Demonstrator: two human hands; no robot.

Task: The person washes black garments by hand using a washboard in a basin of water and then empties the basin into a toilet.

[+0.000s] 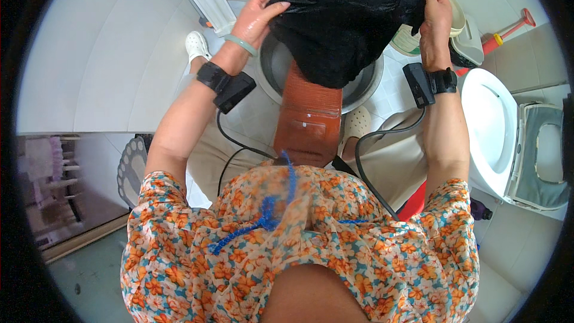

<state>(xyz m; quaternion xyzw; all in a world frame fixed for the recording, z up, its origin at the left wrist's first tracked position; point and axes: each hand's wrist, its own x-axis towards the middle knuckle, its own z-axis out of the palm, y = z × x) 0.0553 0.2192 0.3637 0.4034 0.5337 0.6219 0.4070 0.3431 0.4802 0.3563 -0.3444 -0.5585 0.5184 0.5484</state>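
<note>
A black piece of cloth (347, 36), wet-looking and possibly a garment, is stretched between my two hands. My left hand (256, 19) pinches its left end, thumb on top. At the other end, my right hand (436, 12) grips the edge in closed fingers. The cloth hangs over a round metal basin (272, 75) and hides much of it. An orange-brown ridged washboard (308, 125) leans with its far end in the basin and its near end against my lap. The cloth covers the board's upper part.
At the right stand a white toilet (487, 125) with its padded seat cover (541, 149) raised, a cream bucket (455, 18), and a red-handled plunger-like tool (505, 33). A white rack-like frame (206, 0) leans at the far left. Cables run from my wrist devices toward my waist.
</note>
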